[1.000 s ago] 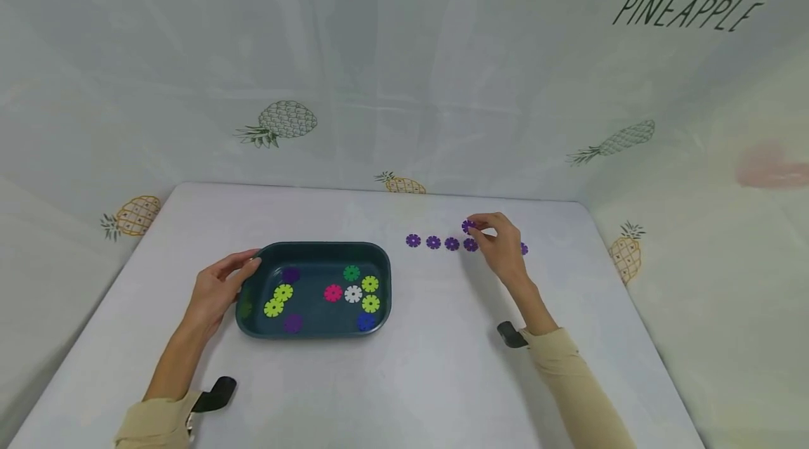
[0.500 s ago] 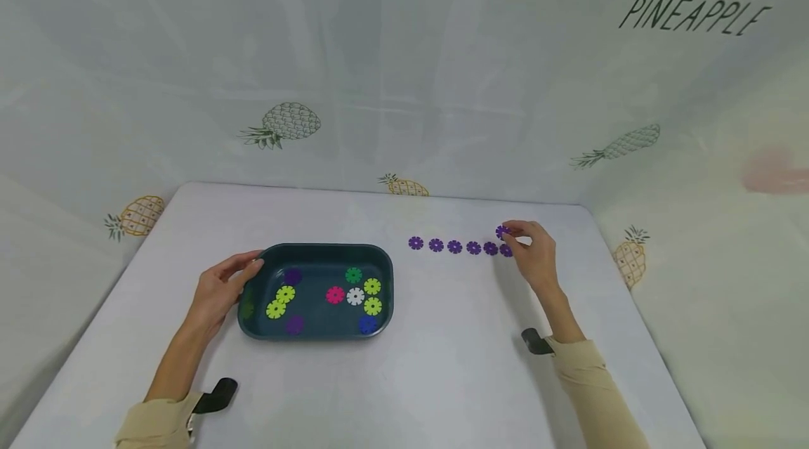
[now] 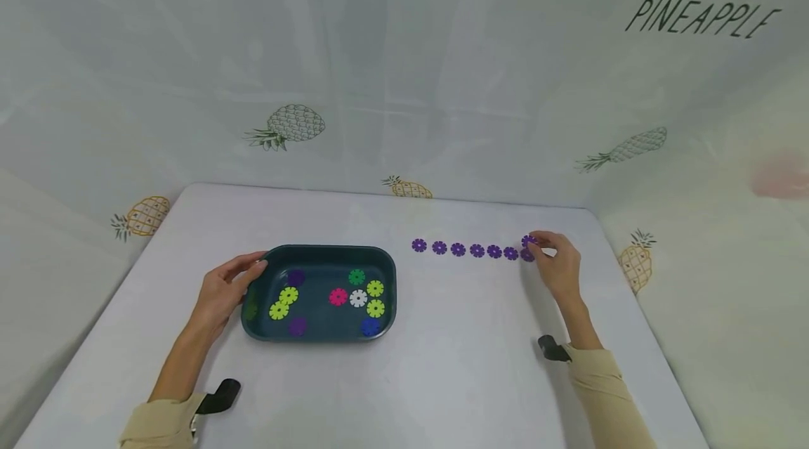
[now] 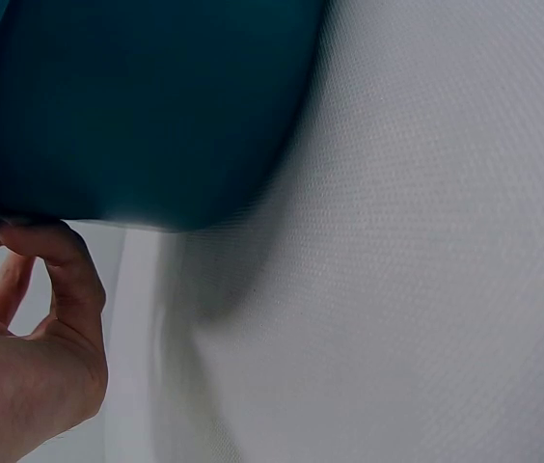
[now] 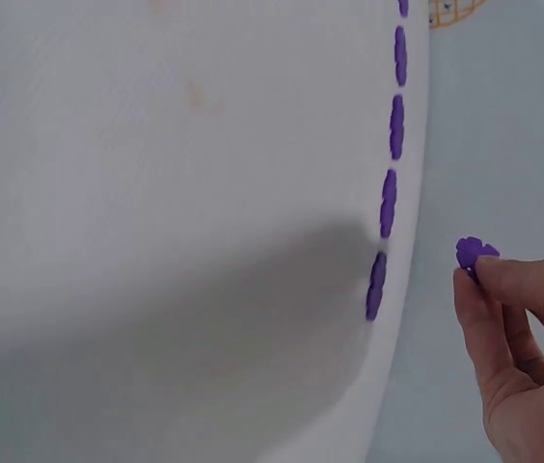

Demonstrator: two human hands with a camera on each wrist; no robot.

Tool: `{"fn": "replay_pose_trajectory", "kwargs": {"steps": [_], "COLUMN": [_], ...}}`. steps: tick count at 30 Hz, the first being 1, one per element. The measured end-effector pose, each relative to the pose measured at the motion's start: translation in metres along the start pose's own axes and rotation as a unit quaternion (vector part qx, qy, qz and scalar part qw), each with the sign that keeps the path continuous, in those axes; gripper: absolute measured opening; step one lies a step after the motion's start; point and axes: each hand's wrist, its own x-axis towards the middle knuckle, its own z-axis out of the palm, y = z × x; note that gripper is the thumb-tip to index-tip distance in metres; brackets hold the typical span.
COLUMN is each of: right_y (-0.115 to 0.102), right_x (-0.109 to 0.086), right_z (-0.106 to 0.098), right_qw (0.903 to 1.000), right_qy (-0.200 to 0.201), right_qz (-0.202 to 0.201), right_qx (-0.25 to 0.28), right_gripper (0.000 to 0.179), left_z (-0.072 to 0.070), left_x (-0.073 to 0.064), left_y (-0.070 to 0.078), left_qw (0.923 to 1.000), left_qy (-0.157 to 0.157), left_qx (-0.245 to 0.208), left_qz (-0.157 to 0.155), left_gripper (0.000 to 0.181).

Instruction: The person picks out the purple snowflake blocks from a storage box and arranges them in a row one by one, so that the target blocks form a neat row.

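My left hand [image 3: 218, 294] grips the left rim of a dark teal tray [image 3: 253, 326]; in the left wrist view the thumb and a bent finger meet at the edge of the tray [image 4: 137, 106]. At the right, my right hand [image 3: 561, 266] pinches a purple interlocking disc [image 3: 528, 241] between thumb and fingertips. That disc [image 5: 475, 251] is held above the table in the right wrist view. Below it runs a straight row of several purple discs [image 3: 477, 250], evenly spaced and lying flat. The held disc overlaps the row's right end in the head view.
Inside the tray lie several more discs: yellow [image 3: 288, 296], pink [image 3: 338, 296], white [image 3: 358, 298], green [image 3: 357, 277], blue [image 3: 370, 326] and purple [image 3: 298, 326]. The white table [image 3: 430, 379] ends at a pineapple-print curtain [image 3: 404, 83] behind and at the sides.
The right hand has moved right along the row with the pinched disc and come lower, to the row's right end. The left hand has stayed on the tray.
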Motion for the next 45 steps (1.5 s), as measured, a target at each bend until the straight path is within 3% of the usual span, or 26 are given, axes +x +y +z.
{"fn": "replay_pose_trajectory", "kwargs": {"steps": [9,18,27,35,45], "right_y": [0.02,0.029,0.026,0.02,-0.008], "right_x": [-0.004,-0.008,-0.007,-0.006,-0.004], "right_z": [-0.009,-0.017,-0.022,-0.02,-0.013], "right_qw": [0.9984,0.9902,0.9801,0.9852,0.9924], "right_qy": [0.016,-0.026,-0.091,-0.074,-0.065], "right_qz": [0.035,0.118,0.155,0.125,0.081], "right_qx": [-0.042,-0.07,-0.085,-0.091,-0.065], "right_gripper": [0.019,0.021,0.025,0.022,0.021], "left_z": [0.0,0.0,0.0,0.001,0.001], "left_x": [0.003,0.002,0.002,0.001,-0.001], "left_y": [-0.004,-0.001,-0.001,-0.002,0.001], "left_qw": [1.0,1.0,1.0,1.0,1.0], "left_qy": [-0.002,-0.005,-0.002,-0.007,-0.004], "left_qx": [0.001,0.0,-0.002,-0.004,-0.002], "left_qz": [-0.005,-0.002,0.0,-0.004,-0.002], "left_gripper": [0.063,0.064,0.063,0.064,0.066]}}
